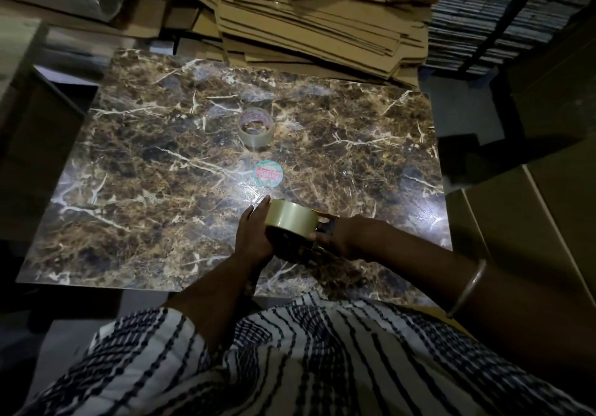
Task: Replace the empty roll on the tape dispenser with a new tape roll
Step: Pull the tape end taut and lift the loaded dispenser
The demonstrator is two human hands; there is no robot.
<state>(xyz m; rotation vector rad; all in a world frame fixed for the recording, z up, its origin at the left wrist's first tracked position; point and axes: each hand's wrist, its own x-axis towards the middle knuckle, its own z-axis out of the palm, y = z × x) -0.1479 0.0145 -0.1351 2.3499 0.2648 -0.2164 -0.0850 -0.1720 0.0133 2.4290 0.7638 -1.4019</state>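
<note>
Right, I'm looking down at a dark marbled tabletop [135, 170], and both hands are on the job at its near edge. My left hand [254, 238] cups the near side of the new roll [292, 219], fingers wrapped round it, grip clamped on the tape. My right hand [351, 238] has its grip closed on the dispenser [325, 227], which is mostly hidden behind the roll and the fingers; I can't tell whether the roll is fully seated on it. Further out, mid-tabletop, the empty roll [256, 131] lies flat on its side, well apart from the hands. Between it and the hands sits a round sticker [267, 173], pale with red lettering I can't read. There's a bangle [467, 290] on the right forearm. Flattened cardboard [316, 28] is stacked beyond the far edge.
</note>
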